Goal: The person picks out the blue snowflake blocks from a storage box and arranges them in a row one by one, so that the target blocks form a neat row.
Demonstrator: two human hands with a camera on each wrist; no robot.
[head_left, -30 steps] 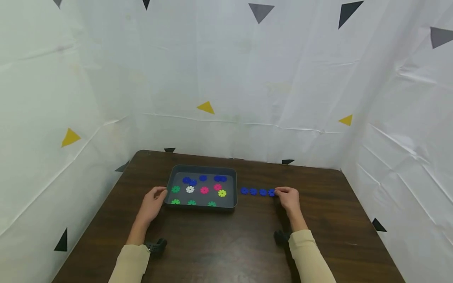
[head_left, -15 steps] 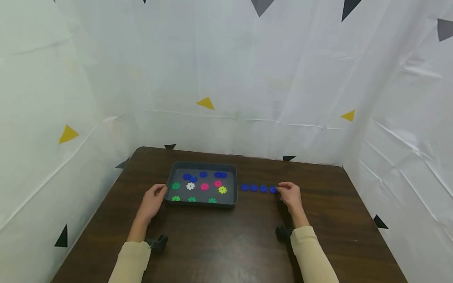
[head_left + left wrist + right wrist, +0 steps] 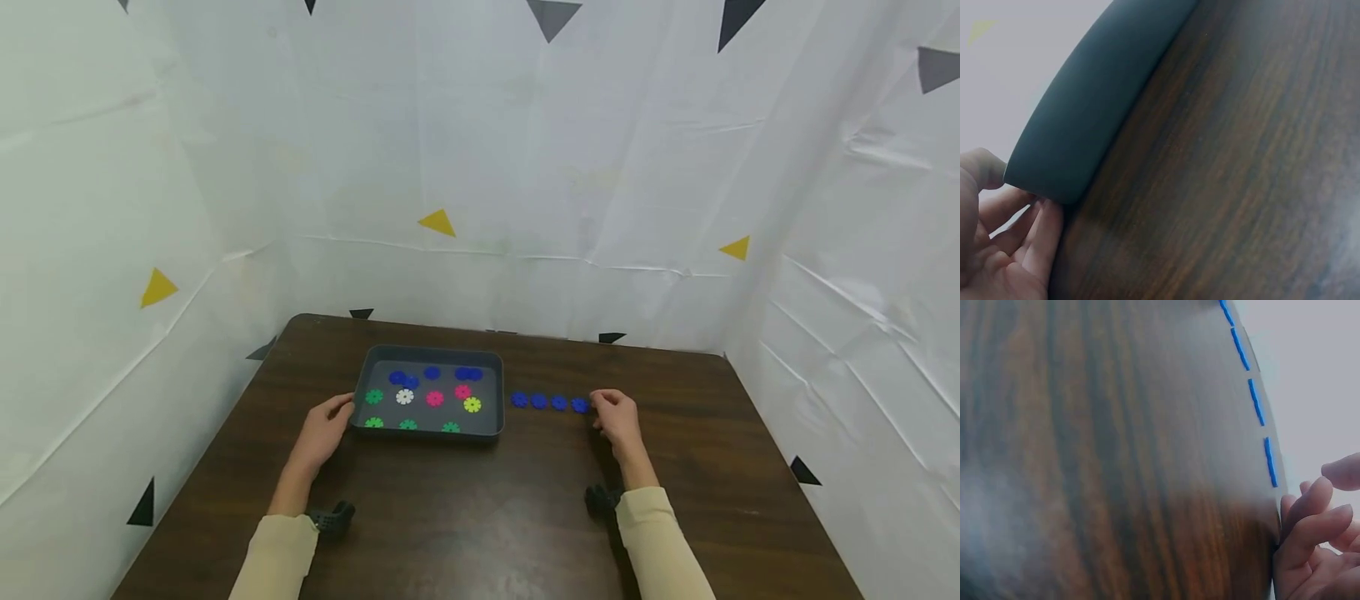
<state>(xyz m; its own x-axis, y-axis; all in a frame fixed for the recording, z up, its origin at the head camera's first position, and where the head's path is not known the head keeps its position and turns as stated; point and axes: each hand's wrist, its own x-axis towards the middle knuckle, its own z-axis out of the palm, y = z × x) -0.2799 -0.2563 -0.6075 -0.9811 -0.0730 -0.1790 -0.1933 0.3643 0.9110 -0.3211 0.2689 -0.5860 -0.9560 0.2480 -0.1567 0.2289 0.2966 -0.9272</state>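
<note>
My left hand (image 3: 321, 435) holds the left side of the dark grey tray (image 3: 498, 408). In the left wrist view the thumb is at the rim of the tray (image 3: 1094, 100), and the other fingers lie against the outside of its corner. Several notched plastic discs lie inside: blue (image 3: 432, 372), pink (image 3: 434, 399), white (image 3: 404, 397), yellow (image 3: 472, 404) and green (image 3: 374, 397). Right of the tray, several blue discs (image 3: 539, 401) form a row on the table. My right hand (image 3: 618, 419) is just beyond the rightmost blue disc (image 3: 1270, 462), thumb and fingers parted with nothing between them.
The brown wooden table (image 3: 465, 517) reaches back to a white cloth wall (image 3: 510, 167) printed with triangles. More white cloth hangs at both sides. A black wrist device (image 3: 333, 518) is on the left wrist, another black device (image 3: 602, 502) on the right.
My right hand has let go of the rightmost blue disc and moved slightly right, its thumb and fingers parting. The left hand stays on the tray. The head view shifts a little.
</note>
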